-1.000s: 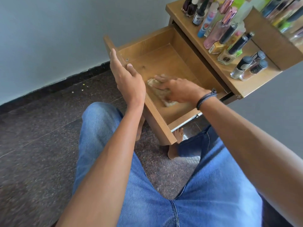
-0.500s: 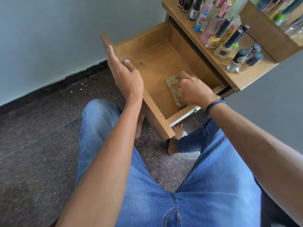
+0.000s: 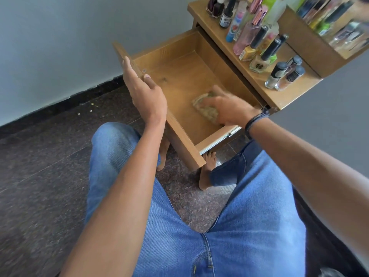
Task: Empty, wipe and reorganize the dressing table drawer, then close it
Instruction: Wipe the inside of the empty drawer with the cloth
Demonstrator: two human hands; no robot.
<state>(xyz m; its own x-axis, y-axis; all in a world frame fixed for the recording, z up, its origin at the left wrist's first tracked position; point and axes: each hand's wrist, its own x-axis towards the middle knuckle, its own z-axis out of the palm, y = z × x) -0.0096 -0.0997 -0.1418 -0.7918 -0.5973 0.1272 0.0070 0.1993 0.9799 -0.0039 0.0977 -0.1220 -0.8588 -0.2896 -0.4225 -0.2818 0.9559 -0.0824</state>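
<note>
The wooden drawer [image 3: 175,76] of the dressing table [image 3: 275,92] stands pulled out, with nothing in it but a cloth. My left hand [image 3: 144,92] holds the top edge of the drawer front, fingers outside and thumb inside. My right hand [image 3: 229,108] is inside the drawer and presses a folded beige cloth [image 3: 205,109] flat on the drawer floor near its right side. The hand is blurred and covers part of the cloth.
Several perfume and nail polish bottles [image 3: 257,37] stand on the table top beside a mirror [image 3: 335,23]. My legs in blue jeans [image 3: 249,226] and bare feet [image 3: 207,172] are below the drawer. Dark stone floor [image 3: 40,176] and a pale wall lie to the left.
My right hand slid the cloth across the drawer floor, from the front middle towards the right side and a little back again. My left hand stayed on the drawer front.
</note>
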